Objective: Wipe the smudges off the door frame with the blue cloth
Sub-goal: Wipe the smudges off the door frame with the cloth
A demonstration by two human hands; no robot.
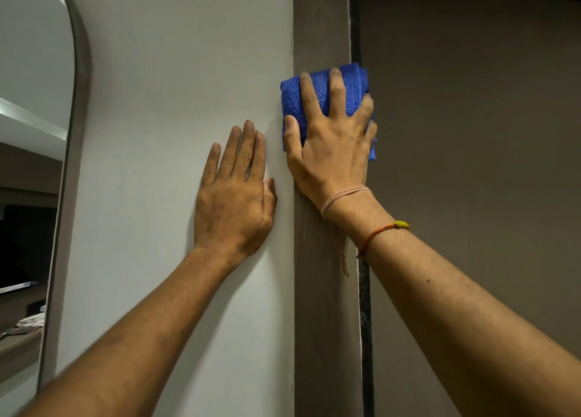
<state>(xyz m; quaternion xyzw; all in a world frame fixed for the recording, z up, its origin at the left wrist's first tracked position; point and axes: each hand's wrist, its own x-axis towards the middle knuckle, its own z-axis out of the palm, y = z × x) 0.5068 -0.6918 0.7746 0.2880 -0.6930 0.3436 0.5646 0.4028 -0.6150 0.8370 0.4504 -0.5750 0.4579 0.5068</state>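
Note:
A grey-brown wooden door frame (323, 306) runs top to bottom through the middle of the view. My right hand (330, 146) lies flat with spread fingers on a folded blue cloth (292, 99), pressing it against the frame at about its upper third. The cloth overlaps both edges of the frame. My left hand (234, 202) rests flat and open on the pale wall (176, 86) just left of the frame, holding nothing. Thread bracelets circle my right wrist.
A brown door (471, 165) fills the right side, with a dark gap (364, 306) between it and the frame. An arched mirror (37, 165) with a grey rim hangs on the wall at far left.

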